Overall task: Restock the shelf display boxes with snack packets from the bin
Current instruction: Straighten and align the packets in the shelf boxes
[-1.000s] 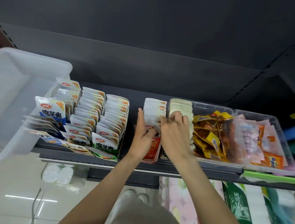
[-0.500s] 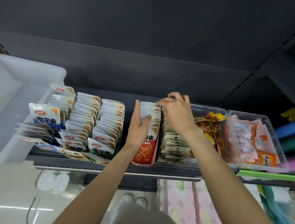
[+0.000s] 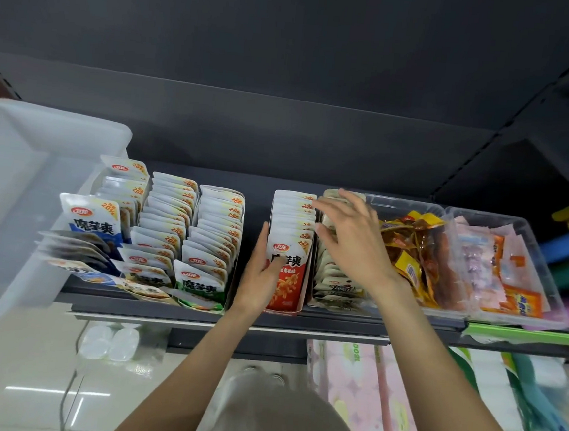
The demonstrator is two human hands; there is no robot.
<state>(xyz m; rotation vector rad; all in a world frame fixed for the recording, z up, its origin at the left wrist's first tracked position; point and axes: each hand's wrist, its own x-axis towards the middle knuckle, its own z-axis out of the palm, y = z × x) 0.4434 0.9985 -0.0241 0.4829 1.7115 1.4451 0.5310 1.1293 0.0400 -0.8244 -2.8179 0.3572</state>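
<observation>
Steadying a narrow cardboard display box (image 3: 297, 306) of glossy red-and-white snack packets (image 3: 289, 250) on a dark metal shelf (image 3: 233, 317).
Left hand (image 3: 259, 275) grasps the front packet at the box's 9 o'clock side; right hand (image 3: 353, 242), fingers loosely spread, releases over pale packets (image 3: 335, 285) at 3 o'clock. A translucent plastic bin (image 3: 18, 212) sits far toward 9 o'clock.

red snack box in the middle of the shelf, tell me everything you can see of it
The red snack box is a narrow cardboard display box standing on the dark shelf, packed front to back with upright white-topped packets; the front one shows a red face with printed characters. The left hand holds its left side, thumb on the front packet. The right hand hovers just right.
</observation>
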